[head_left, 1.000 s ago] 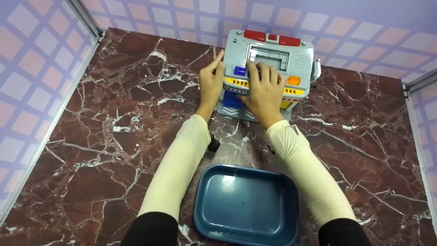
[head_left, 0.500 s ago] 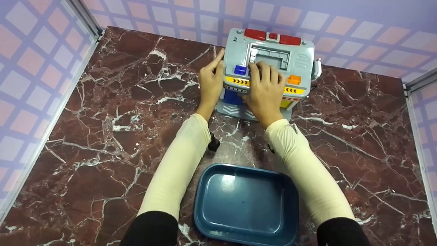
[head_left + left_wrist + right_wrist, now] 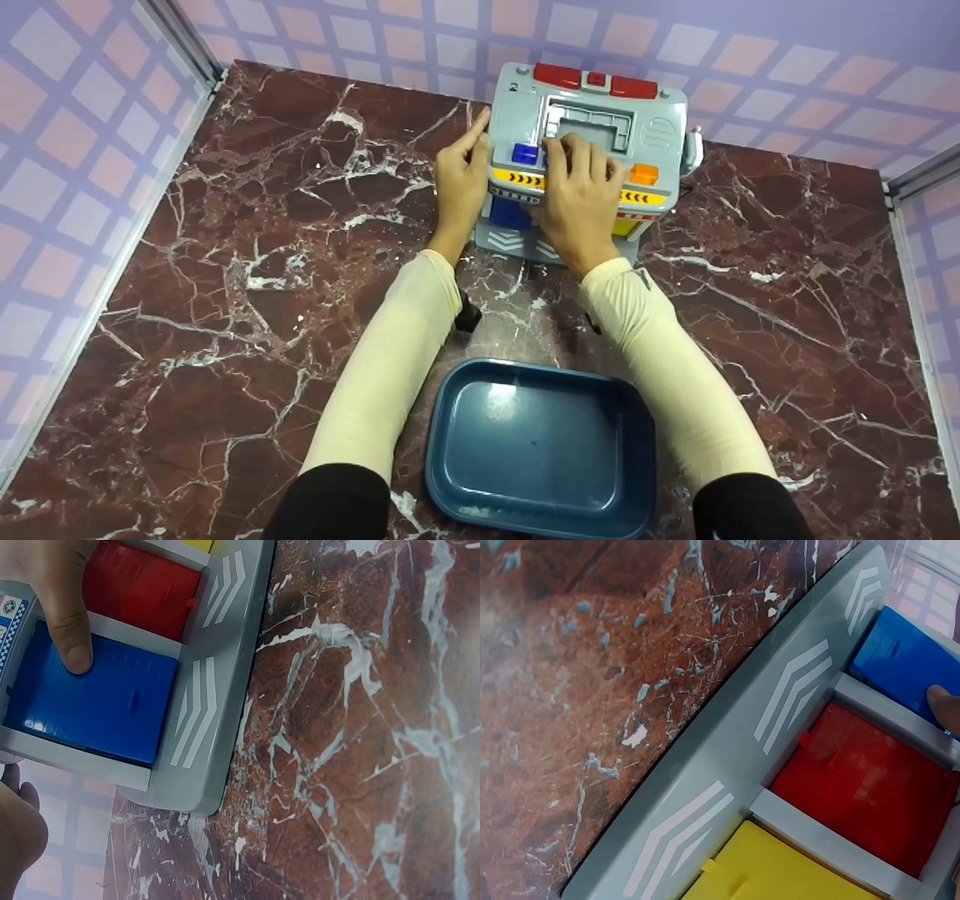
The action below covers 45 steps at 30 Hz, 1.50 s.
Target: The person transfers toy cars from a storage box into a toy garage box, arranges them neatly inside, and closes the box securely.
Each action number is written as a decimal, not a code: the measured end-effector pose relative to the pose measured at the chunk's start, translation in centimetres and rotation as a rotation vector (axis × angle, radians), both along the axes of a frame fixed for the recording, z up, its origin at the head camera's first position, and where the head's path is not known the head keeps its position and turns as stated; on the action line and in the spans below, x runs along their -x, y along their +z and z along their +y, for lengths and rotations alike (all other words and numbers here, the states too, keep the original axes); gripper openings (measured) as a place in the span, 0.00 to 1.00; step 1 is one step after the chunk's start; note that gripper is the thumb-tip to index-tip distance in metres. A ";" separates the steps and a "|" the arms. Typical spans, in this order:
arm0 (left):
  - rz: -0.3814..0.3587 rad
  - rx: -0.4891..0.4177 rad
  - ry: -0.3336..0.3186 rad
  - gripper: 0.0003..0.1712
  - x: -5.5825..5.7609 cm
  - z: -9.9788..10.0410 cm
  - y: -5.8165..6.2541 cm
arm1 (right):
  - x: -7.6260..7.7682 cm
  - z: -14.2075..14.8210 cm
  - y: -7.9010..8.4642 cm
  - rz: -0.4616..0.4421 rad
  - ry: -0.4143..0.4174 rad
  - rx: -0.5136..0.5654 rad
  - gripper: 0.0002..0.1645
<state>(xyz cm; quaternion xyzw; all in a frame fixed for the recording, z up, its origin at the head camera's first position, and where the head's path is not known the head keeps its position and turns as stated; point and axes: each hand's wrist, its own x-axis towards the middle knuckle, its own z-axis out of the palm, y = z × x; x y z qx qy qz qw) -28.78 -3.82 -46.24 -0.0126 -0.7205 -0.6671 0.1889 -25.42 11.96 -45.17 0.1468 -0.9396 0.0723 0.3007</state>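
A grey toy garage (image 3: 517, 112) stands at the back of the marbled surface, with red pieces along its roof's far edge. My right hand (image 3: 581, 202) grips its front top edge, fingers bent over the roof. In the left wrist view, that hand's thumb presses on the blue door (image 3: 112, 709). Beside it are a red door (image 3: 870, 787) and a yellow door (image 3: 765, 870), all appearing closed. My left hand (image 3: 460, 187) rests against the garage's left side, index finger stretched along it. A blue button (image 3: 525, 154) and an orange button (image 3: 643, 175) flank the right hand.
A dark blue tray (image 3: 532, 450) lies between the forearms, nearer the body. Patterned wall panels (image 3: 360, 37) border the surface at the back and both sides. A white handset-like piece (image 3: 694, 148) juts from the garage's right side.
Both hands keep their places on the toy garage. The right thumb, visible below the roof edge one second ago, is now mostly hidden in the head view.
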 end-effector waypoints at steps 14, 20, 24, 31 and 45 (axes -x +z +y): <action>-0.004 -0.008 -0.005 0.19 -0.1 0.1 0.0 | 0.1 -0.1 -0.2 0.034 0.010 -0.004 0.49; -0.009 -0.017 -0.001 0.19 0.0 0.2 0.0 | 0.1 -0.1 -0.1 0.031 0.017 -0.011 0.50; -0.014 -0.018 -0.003 0.19 0.0 0.2 0.0 | 0.1 0.0 -0.1 0.062 0.019 -0.007 0.50; 0.007 0.001 0.010 0.19 0.1 0.1 -0.1 | 0.3 -0.2 -0.4 0.142 0.007 -0.027 0.38; -0.001 -0.008 0.003 0.19 0.0 0.0 -0.1 | 0.3 -0.2 -0.5 0.142 0.015 -0.018 0.40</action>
